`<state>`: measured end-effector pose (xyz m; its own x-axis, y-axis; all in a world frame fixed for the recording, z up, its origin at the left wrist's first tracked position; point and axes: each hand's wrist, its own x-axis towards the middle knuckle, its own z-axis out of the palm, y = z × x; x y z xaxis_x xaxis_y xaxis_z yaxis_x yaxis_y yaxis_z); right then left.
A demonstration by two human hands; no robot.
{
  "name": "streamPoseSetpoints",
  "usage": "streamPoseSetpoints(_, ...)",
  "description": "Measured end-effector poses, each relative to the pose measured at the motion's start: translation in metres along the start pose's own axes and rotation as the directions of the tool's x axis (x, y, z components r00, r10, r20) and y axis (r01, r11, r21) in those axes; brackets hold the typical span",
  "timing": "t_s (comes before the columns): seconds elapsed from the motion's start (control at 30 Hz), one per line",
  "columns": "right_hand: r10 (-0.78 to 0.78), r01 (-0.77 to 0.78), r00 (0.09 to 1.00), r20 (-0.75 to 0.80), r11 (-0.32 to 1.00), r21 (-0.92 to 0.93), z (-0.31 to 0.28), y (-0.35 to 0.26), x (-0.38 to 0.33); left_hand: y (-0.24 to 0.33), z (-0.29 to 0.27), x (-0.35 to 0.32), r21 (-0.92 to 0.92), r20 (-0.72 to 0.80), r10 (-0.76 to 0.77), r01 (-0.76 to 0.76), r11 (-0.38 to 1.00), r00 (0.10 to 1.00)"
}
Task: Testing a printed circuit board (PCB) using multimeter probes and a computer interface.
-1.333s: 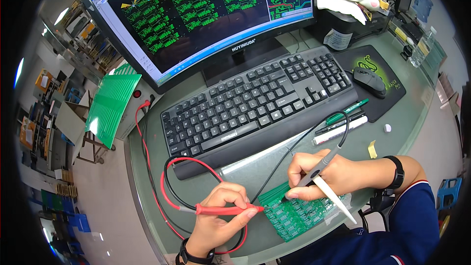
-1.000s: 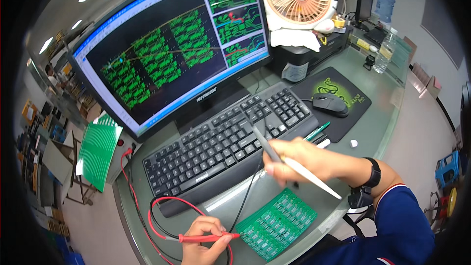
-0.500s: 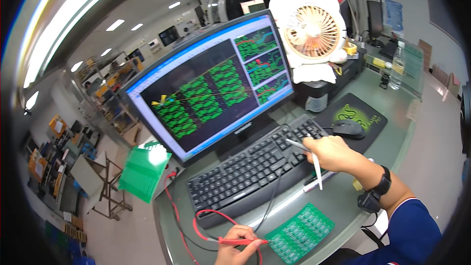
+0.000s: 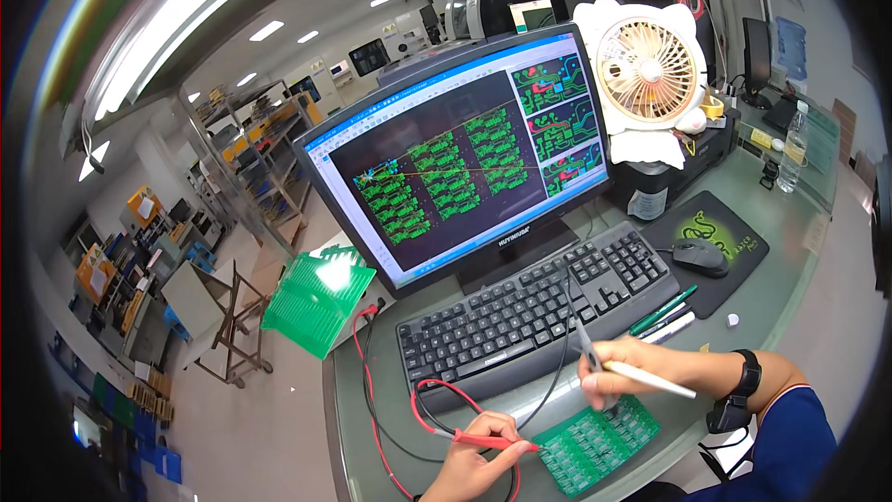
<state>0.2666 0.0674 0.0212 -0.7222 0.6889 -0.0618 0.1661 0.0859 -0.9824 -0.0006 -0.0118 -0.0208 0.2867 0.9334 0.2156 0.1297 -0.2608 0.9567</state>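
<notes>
Lower centre: the left hand [image 4: 474,467], fingers gripping a slim red plastic probe [image 4: 483,440], tip at the left edge of a green rectangular circuit board [image 4: 587,455], likely light, stiff, fragile; best held by its edges. Right: the right hand [image 4: 641,358], fingers round a grey pen-shaped probe [image 4: 588,349], moved from above the black plastic keyboard [image 4: 530,323] to the board.

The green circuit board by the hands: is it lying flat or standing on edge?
Flat: the green circuit board lies on the desk, its patterned face upward, the red probe pointing at its left edge.
</notes>
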Motion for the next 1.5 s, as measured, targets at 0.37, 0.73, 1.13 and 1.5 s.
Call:
streamPoseSetpoints(0.37,0.076,-0.129,0.969,0.237,0.967,0.218,0.012,0.008,0.003,0.001,0.001,0.001,-0.034,-0.057,-0.051,0.049,0.998,0.997)
streamPoseSetpoints(0.73,-0.015,0.004,0.99,0.143,0.997,0.081,0.02,0.018,-0.003,0.015,0.004,-0.003,-0.013,0.006,-0.098,0.098,0.995,0.995)
streamPoseSetpoints(1.13,-0.079,0.078,0.995,0.067,0.997,0.008,0.017,0.012,0.007,-0.006,-0.007,0.007,0.035,-0.015,-0.002,0.002,0.999,1.0)
streamPoseSetpoints(1.5,-0.146,0.147,0.988,0.046,0.989,-0.021,0.022,0.02,0.003,-0.004,-0.006,0.002,-0.05,-0.023,-0.024,0.022,0.999,0.999)
